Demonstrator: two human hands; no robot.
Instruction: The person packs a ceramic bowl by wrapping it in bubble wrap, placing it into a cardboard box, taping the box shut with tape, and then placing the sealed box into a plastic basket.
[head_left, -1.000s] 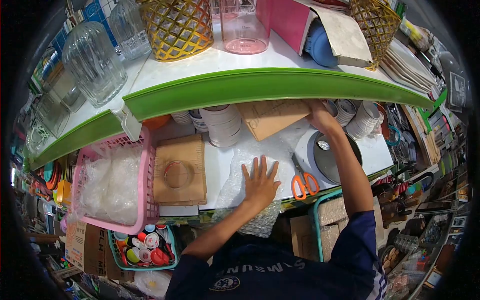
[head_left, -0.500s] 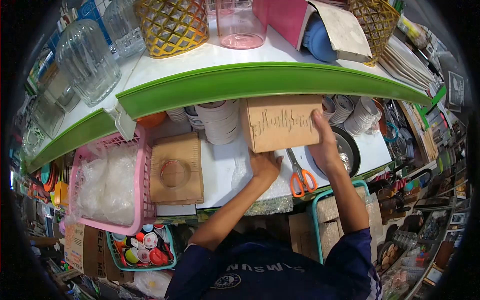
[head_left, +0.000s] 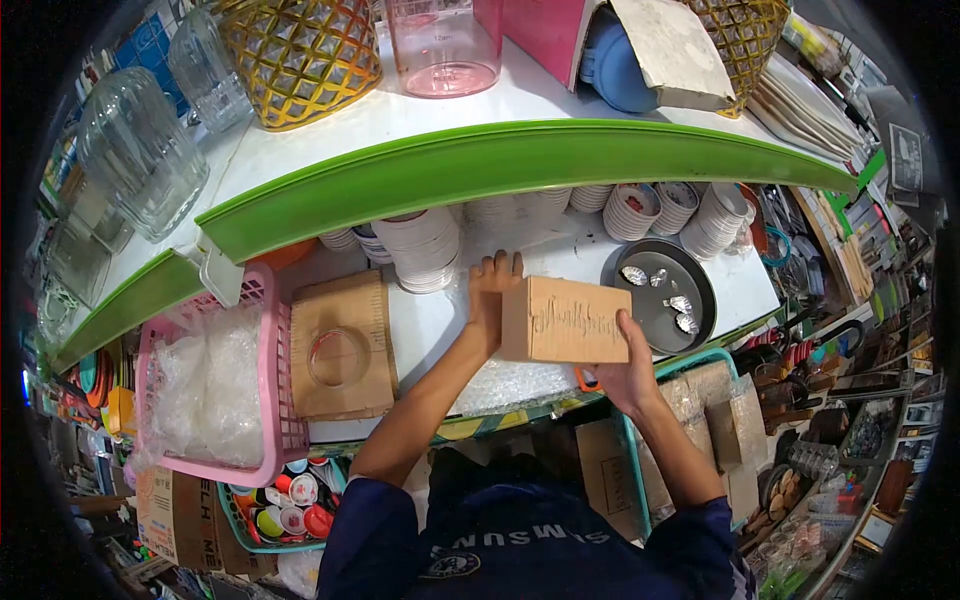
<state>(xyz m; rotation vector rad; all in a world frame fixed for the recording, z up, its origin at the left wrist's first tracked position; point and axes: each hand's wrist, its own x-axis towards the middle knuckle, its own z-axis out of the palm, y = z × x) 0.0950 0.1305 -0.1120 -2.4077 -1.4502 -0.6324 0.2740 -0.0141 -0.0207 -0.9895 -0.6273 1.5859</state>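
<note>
My right hand (head_left: 632,372) grips a small brown cardboard box (head_left: 580,322) at its right end, thumb on the face with dark handwritten scribble. At the box's left side, my left hand (head_left: 492,298) is open over the white shelf, fingers stretched away from me. Below the box lies a sheet of bubble wrap (head_left: 515,385). Only a bit of the scissors' orange handle (head_left: 586,379) peeks out under the box; the rest is hidden. Right of the box sits a dark round pan (head_left: 655,318) with several silver shell-shaped pieces (head_left: 680,303).
A green-edged shelf (head_left: 520,160) with glassware and gold baskets overhangs the back. Stacked white bowls (head_left: 420,250) stand beneath it. To the left are flattened cardboard with a tape roll (head_left: 338,358) and a pink basket (head_left: 270,400) of plastic wrap. A teal crate (head_left: 635,470) holds boxes, lower right.
The box has come down toward me from under the shelf edge, covering most of the scissors and uncovering the pan. My left hand has moved from beneath the box to its left, fingers extended.
</note>
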